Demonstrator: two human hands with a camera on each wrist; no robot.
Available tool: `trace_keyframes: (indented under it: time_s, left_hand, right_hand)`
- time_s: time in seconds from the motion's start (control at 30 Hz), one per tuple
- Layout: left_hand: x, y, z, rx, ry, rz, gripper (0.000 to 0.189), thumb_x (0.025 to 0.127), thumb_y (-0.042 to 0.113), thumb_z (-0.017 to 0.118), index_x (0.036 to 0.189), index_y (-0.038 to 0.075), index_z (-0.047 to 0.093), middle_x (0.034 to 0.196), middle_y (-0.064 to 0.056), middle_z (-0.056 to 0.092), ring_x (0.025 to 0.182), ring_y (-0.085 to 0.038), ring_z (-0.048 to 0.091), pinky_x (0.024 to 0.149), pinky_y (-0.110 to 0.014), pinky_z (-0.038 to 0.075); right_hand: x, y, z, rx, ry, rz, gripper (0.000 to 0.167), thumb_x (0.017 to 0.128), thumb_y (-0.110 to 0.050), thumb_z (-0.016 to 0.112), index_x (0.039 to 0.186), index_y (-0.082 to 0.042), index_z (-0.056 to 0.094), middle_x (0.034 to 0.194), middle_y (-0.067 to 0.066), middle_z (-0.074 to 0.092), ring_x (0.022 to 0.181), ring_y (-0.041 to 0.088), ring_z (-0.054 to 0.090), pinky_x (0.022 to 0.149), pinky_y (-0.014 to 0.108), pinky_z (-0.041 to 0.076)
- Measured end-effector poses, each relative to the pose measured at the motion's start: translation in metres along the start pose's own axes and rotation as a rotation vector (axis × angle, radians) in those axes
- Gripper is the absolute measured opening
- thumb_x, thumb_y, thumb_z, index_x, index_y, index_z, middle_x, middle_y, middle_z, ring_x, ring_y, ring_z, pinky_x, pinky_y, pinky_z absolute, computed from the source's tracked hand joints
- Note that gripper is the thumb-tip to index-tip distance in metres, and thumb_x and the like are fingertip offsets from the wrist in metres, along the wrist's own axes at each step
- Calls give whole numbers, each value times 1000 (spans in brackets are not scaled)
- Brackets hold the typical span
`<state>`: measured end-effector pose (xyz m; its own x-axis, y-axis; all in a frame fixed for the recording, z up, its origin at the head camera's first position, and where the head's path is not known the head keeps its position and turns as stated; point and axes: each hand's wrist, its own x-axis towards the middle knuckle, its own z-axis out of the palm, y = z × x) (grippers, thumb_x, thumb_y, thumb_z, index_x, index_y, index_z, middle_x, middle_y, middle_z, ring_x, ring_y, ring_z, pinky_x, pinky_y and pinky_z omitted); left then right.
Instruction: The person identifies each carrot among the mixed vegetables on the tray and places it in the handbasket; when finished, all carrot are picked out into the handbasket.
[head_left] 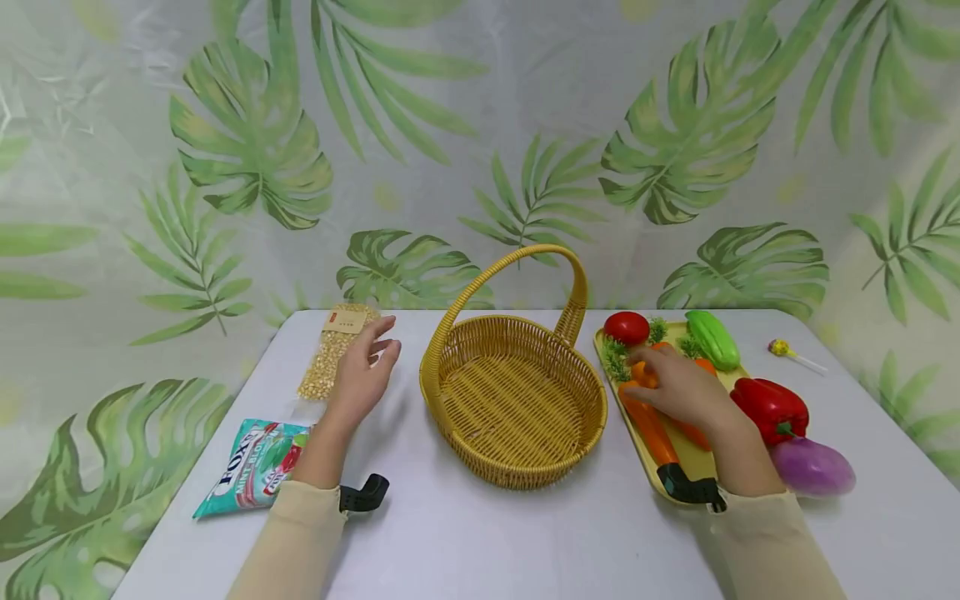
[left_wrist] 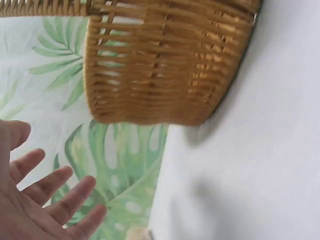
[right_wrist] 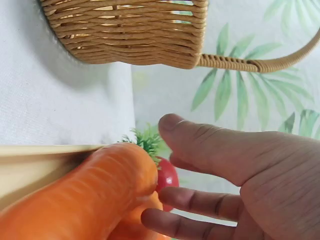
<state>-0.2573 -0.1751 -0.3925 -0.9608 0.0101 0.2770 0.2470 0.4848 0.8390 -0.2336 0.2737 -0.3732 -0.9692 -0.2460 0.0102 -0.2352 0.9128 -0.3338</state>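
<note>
My right hand [head_left: 686, 387] hovers over a pale yellow tray [head_left: 693, 471], its fingers loosely bent above the orange carrots [head_left: 651, 429]. In the right wrist view, the thumb and fingers are spread beside a thick carrot [right_wrist: 100, 185], with nothing held. My left hand [head_left: 363, 371] is raised over the table, beside a clear packet of yellowish kernels [head_left: 322, 367]. The left wrist view shows its fingers [left_wrist: 75, 200] apart and holding nothing. Between both hands stands a woven basket [head_left: 517, 400] with a tall arched handle; nothing lies inside it.
On the tray are also a tomato [head_left: 627, 327] and a green vegetable [head_left: 712, 340]. A red bell pepper [head_left: 768, 408], a purple eggplant [head_left: 813, 467] and a lollipop [head_left: 782, 348] lie to its right. A teal snack bag [head_left: 255, 467] lies near the left forearm.
</note>
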Motion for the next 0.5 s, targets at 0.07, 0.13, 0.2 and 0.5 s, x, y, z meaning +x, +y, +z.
trace_keyframes:
  time_s: [0.07,0.13,0.2,0.5]
  left_hand:
    - [0,-1,7,-139,-16,-41,43,104,27,52,146,20,48,150,-7,51,131,-31,56,111,-51,44]
    - [0,-3,15,-264,-37,-84,41,106,27,49,146,19,48,149,-7,51,132,-32,55,110,-51,44]
    - [0,-5,22,-366,-55,-113,40,107,26,47,146,18,47,148,-8,52,133,-33,54,111,-53,44]
    - [-5,-10,46,-603,-166,-221,43,108,34,42,149,22,44,153,-3,45,135,-22,48,110,-45,42]
  right_hand:
    - [1,1,1,10,-14,-3,48,91,-35,72,128,-7,61,115,17,64,99,31,61,85,53,54]
    - [2,3,2,18,-31,1,45,90,-33,72,125,-7,63,110,15,66,97,30,61,84,53,55]
    - [2,3,2,21,-39,9,43,90,-33,72,124,-7,63,108,15,67,97,29,61,85,52,55]
    - [3,1,0,-5,-57,16,43,87,-32,76,121,-7,65,105,14,69,93,29,63,84,54,54]
